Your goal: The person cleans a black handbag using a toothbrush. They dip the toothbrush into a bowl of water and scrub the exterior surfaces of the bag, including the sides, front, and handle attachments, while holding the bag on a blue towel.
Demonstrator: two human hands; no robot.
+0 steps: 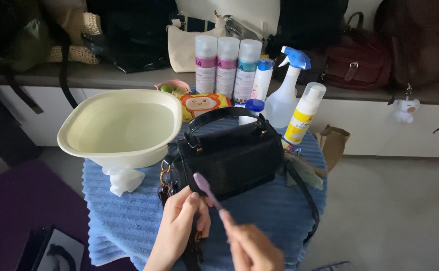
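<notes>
I see my right hand [252,246] at the bottom edge, fingers pinched on the handle of a purple toothbrush [207,190] whose head tips up against the front of the black handbag [232,158]. My left hand [179,223] is curled, its fingertips touching the brush just below the head, at the bag's lower left corner. The bag stands upright in the middle of the blue towel [124,221] over the round table, handle arched above it, strap [304,195] trailing down the right side.

Just left of the bag sits a cream basin [121,128] holding water, with a crumpled white tissue [123,179] under its rim. Behind the bag crowd three spray cans [227,65], a small white bottle [262,80], a blue-capped jar [254,106], a trigger sprayer [287,93], a yellow-labelled foam bottle [304,113] and an orange cartoon pack [203,104]. A brown paper bag [333,143] hangs off the right. More bags line the shelf [104,75] behind; a white plush charm [404,110] dangles from it.
</notes>
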